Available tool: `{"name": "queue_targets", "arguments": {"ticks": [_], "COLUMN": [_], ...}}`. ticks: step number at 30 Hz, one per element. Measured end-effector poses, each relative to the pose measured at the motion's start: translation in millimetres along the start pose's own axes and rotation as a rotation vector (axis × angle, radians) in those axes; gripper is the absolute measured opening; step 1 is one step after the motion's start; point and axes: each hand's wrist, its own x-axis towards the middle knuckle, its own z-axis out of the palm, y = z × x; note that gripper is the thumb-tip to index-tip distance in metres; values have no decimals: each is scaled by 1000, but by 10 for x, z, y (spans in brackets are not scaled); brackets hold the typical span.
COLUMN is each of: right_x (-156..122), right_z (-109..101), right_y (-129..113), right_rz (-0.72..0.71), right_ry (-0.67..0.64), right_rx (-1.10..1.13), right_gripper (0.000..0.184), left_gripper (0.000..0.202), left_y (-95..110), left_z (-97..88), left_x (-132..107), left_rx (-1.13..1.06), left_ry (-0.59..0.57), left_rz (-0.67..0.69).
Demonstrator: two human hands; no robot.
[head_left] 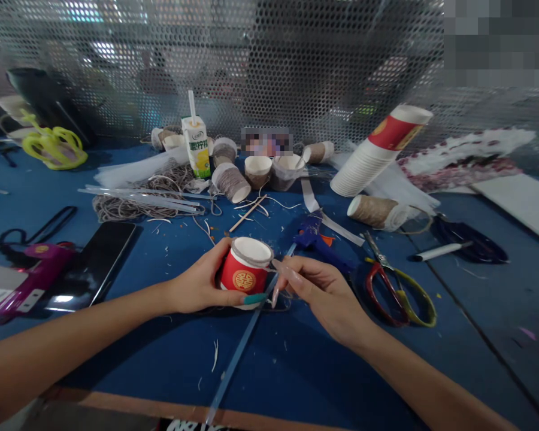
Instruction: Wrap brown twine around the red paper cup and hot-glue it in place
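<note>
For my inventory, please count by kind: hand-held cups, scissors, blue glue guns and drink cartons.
Red and white paper cup in left hand: 1
Scissors with red and yellow handles: 1
Blue plastic glue gun: 1
White and yellow drink carton: 1
Total: 4

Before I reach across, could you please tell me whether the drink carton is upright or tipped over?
Upright: the drink carton stands with its straw rising from the top.

Looks like craft workspace: glue gun (311,232), scissors (382,260), grey yarn (173,179) littering blue table (161,359), backed by perforated metal screen (233,60).
</note>
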Motion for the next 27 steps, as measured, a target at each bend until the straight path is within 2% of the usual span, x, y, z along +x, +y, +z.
{"name": "queue_targets", "arguments": {"ticks": [7, 19, 24, 25, 27], "right_x": [20, 32, 18, 18, 21], "right_z": [19, 40, 59, 57, 37], "right_y": [45, 22, 37, 54, 96], "right_rz": [76, 53, 31, 10, -71], "right_ry": [94, 106, 110, 135, 269], "right_rx": [17, -111, -217, -275, -427], "right_gripper": [32, 40, 40, 38, 30], "left_gripper": [65, 68, 68, 68, 68], "left_y": [3, -25, -6, -2, 2], "left_z": [1, -5, -8, -8, -11], "left_x": [0, -22, -22, -20, -18], "left_rx": [-49, -148, -118, -115, -123], "left_ry": [-23, -101, -116, -113, -106], "left_rz": [1, 7, 6, 0, -7]}}
